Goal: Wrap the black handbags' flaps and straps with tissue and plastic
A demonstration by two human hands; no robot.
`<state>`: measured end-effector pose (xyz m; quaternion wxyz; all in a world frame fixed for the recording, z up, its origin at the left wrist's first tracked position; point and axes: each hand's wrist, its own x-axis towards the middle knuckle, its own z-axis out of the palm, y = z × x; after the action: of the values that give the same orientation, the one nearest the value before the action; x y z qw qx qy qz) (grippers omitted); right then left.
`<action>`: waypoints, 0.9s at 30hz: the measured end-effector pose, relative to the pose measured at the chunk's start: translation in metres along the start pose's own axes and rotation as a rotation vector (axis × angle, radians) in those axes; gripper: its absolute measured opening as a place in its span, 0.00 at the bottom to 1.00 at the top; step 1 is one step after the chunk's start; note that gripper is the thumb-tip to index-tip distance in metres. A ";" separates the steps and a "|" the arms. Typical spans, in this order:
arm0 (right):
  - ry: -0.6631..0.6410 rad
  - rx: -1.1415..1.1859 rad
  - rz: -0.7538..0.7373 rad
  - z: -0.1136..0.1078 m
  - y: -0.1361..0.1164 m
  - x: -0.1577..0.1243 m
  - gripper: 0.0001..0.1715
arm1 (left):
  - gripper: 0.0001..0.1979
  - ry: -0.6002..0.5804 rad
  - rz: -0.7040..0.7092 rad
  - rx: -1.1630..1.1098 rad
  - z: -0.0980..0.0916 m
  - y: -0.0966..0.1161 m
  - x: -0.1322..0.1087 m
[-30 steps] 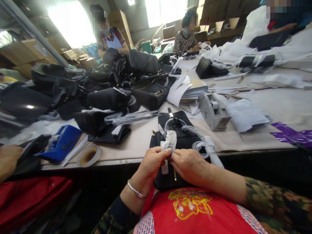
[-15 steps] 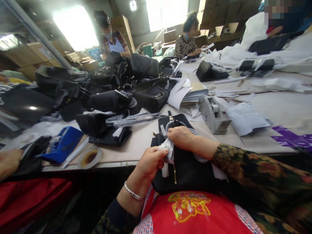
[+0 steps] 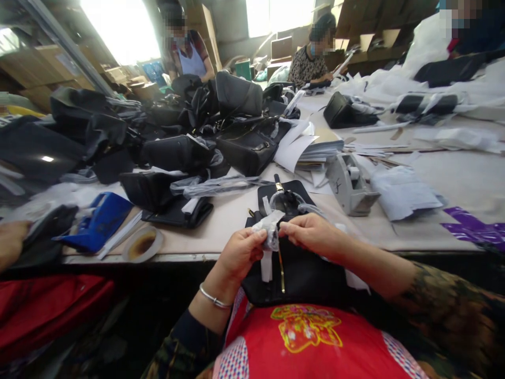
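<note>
A black handbag (image 3: pixel 300 273) lies across the table's front edge and my lap, its handle pointing away from me. A strip of white wrapping paper (image 3: pixel 270 229) is bunched round the handle. My left hand (image 3: pixel 240 253) pinches the paper from the left, fingers closed. From the right, my right hand (image 3: pixel 311 234) grips the same paper at the handle, fingers curled. A silver bangle circles my left wrist. White-wrapped strap loops (image 3: pixel 315 210) trail from the bag to the right.
A grey tape dispenser (image 3: pixel 349 184) and white paper sheets (image 3: pixel 402 192) lie right of the bag. A blue dispenser (image 3: pixel 97 221) and a tape roll (image 3: pixel 142 245) sit left. Piled black bags (image 3: pixel 177 152) fill the table's left. Another person's hand (image 3: pixel 11 239) shows far left; people sit beyond.
My right hand reached up along the handle, then came back down to meet my left hand on the paper. The camera tilted slightly.
</note>
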<state>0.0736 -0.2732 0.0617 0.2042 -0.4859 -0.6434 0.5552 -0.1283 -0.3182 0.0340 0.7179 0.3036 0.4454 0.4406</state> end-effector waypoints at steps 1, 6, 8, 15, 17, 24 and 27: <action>-0.074 0.208 0.106 0.008 0.000 -0.006 0.29 | 0.20 -0.013 0.034 0.077 0.001 -0.004 -0.001; -0.099 0.954 0.415 0.040 0.012 -0.010 0.18 | 0.15 0.016 0.272 0.559 0.010 -0.022 -0.007; -0.022 1.012 0.436 0.045 0.019 -0.006 0.14 | 0.11 0.053 0.365 0.781 0.012 -0.029 -0.010; 0.144 0.785 0.278 0.051 0.028 -0.007 0.23 | 0.11 0.128 0.306 1.069 0.016 -0.022 -0.012; 0.175 0.717 0.251 0.053 0.026 -0.010 0.26 | 0.18 0.132 0.244 0.953 0.016 -0.015 -0.008; 0.135 0.654 0.242 0.058 0.024 -0.013 0.33 | 0.23 0.189 0.378 1.309 0.027 -0.021 0.007; 0.028 0.795 0.322 0.054 0.025 -0.013 0.34 | 0.24 0.100 0.419 1.368 0.028 -0.023 0.009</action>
<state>0.0461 -0.3141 0.0267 0.2950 -0.4708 -0.2925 0.7783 -0.0926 -0.3212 0.0232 0.2456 0.7443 0.5864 0.2047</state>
